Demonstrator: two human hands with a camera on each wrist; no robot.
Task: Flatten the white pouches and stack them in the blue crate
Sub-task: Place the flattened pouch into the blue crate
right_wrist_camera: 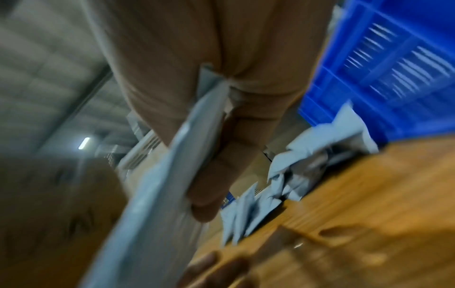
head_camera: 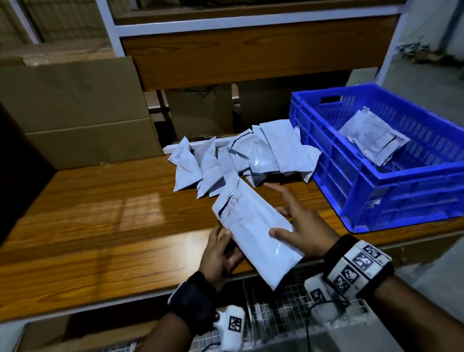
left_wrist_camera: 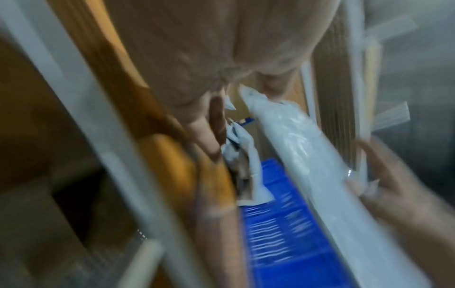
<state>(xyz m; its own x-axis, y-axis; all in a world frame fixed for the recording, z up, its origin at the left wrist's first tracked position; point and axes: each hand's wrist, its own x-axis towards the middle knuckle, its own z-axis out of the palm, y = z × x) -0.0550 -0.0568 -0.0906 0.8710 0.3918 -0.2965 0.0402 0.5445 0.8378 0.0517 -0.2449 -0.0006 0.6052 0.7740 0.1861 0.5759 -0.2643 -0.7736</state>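
Observation:
Both hands hold one long white pouch (head_camera: 256,231) tilted above the wooden table's (head_camera: 101,234) front edge. My left hand (head_camera: 221,246) grips its left edge, fingers underneath. My right hand (head_camera: 293,221) pinches the right edge, thumb on top and fingers spread below. The wrist views are blurred; the pouch (left_wrist_camera: 307,155) shows edge-on in the left wrist view and again, as the pouch (right_wrist_camera: 160,194), beside my right hand (right_wrist_camera: 221,97). A loose pile of white pouches (head_camera: 240,157) lies behind. The blue crate (head_camera: 399,185) stands at the right with one flat pouch (head_camera: 373,136) inside.
Cardboard boxes (head_camera: 73,113) stand at the table's back left. A white-framed wooden rack (head_camera: 254,51) rises behind the pile. Wire mesh (head_camera: 269,310) lies below the table's front edge. The crate overhangs the table's right end.

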